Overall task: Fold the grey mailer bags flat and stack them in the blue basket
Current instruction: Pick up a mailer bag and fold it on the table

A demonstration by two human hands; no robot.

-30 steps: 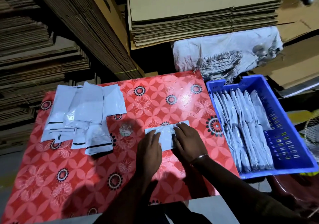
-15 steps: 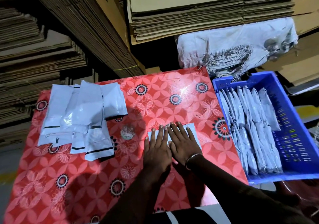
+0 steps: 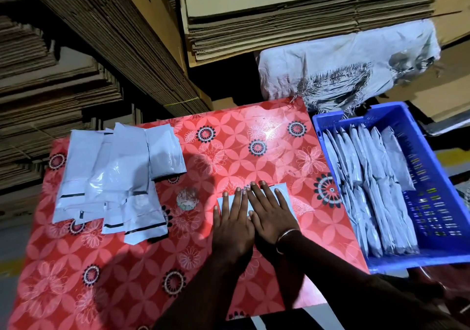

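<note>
Head view: the left hand [image 3: 232, 224] and the right hand [image 3: 270, 214] lie side by side, palms down, fingers straight and extended, pressing flat on one folded mailer [image 3: 282, 191] near the middle of the table [image 3: 127, 266]. The inner edges of the two hands touch. Only the mailer's far corners and right edge show past the fingers; the rest is covered. A bangle [image 3: 286, 235] sits on the right wrist. The table carries a red floral cover. A loose pile [image 3: 114, 174] of unfolded grey mailers lies on the far left part of the table, well apart from the hands, the bags overlapping at mixed angles. The basket [image 3: 437, 253] stands just beside the table's right edge; rows of folded mailers [image 3: 368, 189] fill its left and middle portion, standing on edge and leaning. Its right portion shows bare slotted floor. Stacks of flattened cardboard [image 3: 279, 24] rise behind the table, and a printed cloth [image 3: 343, 67] hangs behind the basket.
</note>
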